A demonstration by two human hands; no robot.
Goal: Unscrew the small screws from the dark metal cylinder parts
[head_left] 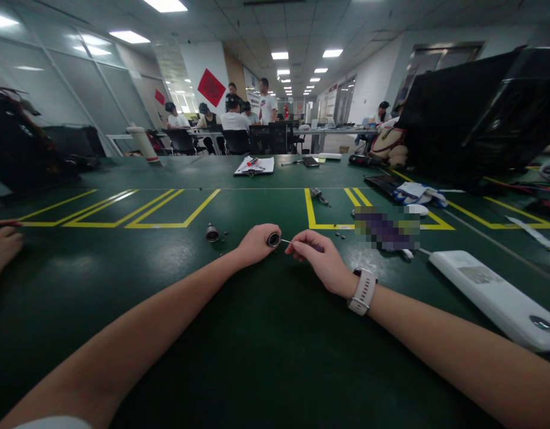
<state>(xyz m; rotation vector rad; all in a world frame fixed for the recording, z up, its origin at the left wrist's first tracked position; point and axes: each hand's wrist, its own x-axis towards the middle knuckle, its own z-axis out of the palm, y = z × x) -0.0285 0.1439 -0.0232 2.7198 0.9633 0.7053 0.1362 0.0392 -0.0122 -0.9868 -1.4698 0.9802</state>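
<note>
My left hand is closed around a round, dark metal part, its hollow open end turned toward me and to the right. In my right hand is a slim screwdriver. Its thin metal shaft points left, with the tip at or close to the part's rim; my fingers hide most of the handle. Left of my hands, a cup-shaped metal part rests on the green table, and several tiny dark pieces lie beside it. More small pieces are right of my right hand.
Beyond my hands lies another metal part inside yellow tape lines. A white power bank is at right, near a blurred-out object. Gloves lie farther back. Another person's hand shows at the left edge.
</note>
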